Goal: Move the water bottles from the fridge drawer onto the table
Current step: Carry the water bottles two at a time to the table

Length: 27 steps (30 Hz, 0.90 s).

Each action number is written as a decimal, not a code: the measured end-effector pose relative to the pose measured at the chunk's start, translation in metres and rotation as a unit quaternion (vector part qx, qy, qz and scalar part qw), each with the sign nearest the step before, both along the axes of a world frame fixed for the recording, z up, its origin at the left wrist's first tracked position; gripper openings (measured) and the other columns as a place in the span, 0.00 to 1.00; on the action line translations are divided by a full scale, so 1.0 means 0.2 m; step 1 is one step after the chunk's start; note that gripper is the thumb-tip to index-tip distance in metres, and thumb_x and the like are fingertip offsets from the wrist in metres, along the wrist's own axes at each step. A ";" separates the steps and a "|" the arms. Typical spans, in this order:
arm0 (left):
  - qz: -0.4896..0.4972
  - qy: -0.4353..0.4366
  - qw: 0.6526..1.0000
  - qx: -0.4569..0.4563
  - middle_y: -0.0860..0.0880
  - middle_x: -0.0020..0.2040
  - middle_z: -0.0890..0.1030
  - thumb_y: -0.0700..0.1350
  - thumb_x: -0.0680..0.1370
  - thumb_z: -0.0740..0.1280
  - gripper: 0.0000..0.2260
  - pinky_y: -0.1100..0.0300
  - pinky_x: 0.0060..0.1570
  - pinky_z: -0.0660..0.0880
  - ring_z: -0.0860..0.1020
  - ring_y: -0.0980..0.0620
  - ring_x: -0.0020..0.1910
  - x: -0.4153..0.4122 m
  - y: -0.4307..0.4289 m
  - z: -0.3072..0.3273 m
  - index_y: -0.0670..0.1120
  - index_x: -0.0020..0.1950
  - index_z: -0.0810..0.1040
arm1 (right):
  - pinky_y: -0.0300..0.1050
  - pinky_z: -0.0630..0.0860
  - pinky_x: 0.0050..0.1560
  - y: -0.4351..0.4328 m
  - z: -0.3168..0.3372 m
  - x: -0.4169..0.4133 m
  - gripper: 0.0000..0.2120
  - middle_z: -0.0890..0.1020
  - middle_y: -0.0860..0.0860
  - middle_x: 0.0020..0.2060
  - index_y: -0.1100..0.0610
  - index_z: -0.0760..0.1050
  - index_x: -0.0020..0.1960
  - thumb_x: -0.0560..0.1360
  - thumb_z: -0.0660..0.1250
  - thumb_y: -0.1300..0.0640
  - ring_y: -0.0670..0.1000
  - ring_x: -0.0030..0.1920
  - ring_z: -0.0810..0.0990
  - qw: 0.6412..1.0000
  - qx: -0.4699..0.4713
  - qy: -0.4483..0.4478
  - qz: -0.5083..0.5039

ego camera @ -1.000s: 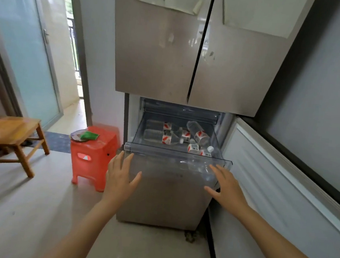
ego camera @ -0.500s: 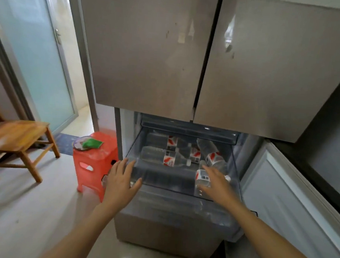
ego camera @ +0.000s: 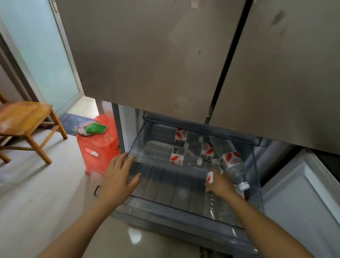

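A second ago both hands were at the front edge of the fridge drawer [ego camera: 179,211]. Now the person has come closer and reached in.

The right hand [ego camera: 220,184] has gone down onto the near bottle [ego camera: 216,209]. This bottle lies on its side at the near right of the drawer. The hand covers its red and white label, and the fingers look curled round it. The bottle has not been lifted yet.

The left hand [ego camera: 120,178] has moved over the left side of the drawer, just beside its left wall. Its fingers are straight and spread apart. It holds nothing.

The other water bottles [ego camera: 163,152] still lie on their sides at the far end of the drawer. One leans across the right side, with its white cap close to the right hand.

So I think the first pick is just starting. No bottle is out of the drawer yet. The wooden bench [ego camera: 13,116] stands well apart on the left, past the red stool [ego camera: 98,143], so the bottle must be carried over there.
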State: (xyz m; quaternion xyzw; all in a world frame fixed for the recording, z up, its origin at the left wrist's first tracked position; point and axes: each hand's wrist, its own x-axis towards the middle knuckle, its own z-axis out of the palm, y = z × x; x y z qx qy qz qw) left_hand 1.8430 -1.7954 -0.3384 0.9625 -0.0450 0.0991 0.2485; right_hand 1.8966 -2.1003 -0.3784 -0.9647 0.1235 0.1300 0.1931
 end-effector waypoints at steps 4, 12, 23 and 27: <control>-0.001 0.003 1.000 -0.020 0.39 0.63 0.74 0.58 0.70 0.55 0.29 0.45 0.61 0.68 0.71 0.38 0.62 -0.01 0.00 0.00 0.40 0.63 0.73 | 0.51 0.75 0.55 0.06 -0.05 0.07 0.32 0.76 0.59 0.56 0.55 0.59 0.67 0.68 0.70 0.51 0.61 0.55 0.76 0.998 -0.059 -0.013 -0.023; -0.013 -0.024 1.000 -0.006 0.41 0.58 0.77 0.55 0.72 0.57 0.25 0.46 0.55 0.73 0.75 0.39 0.58 0.01 0.01 -0.04 0.39 0.60 0.74 | 0.54 0.71 0.60 0.12 -0.09 0.13 0.47 0.64 0.65 0.67 0.50 0.44 0.74 0.68 0.72 0.52 0.64 0.66 0.67 0.989 -0.112 0.086 -0.047; -0.099 0.065 0.993 -0.027 0.43 0.65 0.71 0.65 0.65 0.49 0.38 0.50 0.64 0.64 0.66 0.42 0.65 0.14 -0.02 0.03 0.43 0.66 0.71 | 0.51 0.77 0.53 0.06 0.06 -0.07 0.57 0.70 0.58 0.63 0.37 0.35 0.71 0.63 0.75 0.59 0.55 0.55 0.77 0.993 0.112 -0.033 -0.021; -0.172 0.139 0.967 0.125 0.44 0.71 0.63 0.58 0.75 0.59 0.28 0.50 0.67 0.62 0.61 0.44 0.70 0.37 -0.18 0.00 0.47 0.72 0.61 | 0.56 0.73 0.61 0.05 0.17 -0.25 0.59 0.66 0.57 0.64 0.33 0.33 0.69 0.62 0.75 0.58 0.56 0.60 0.72 0.975 0.173 -0.135 -0.026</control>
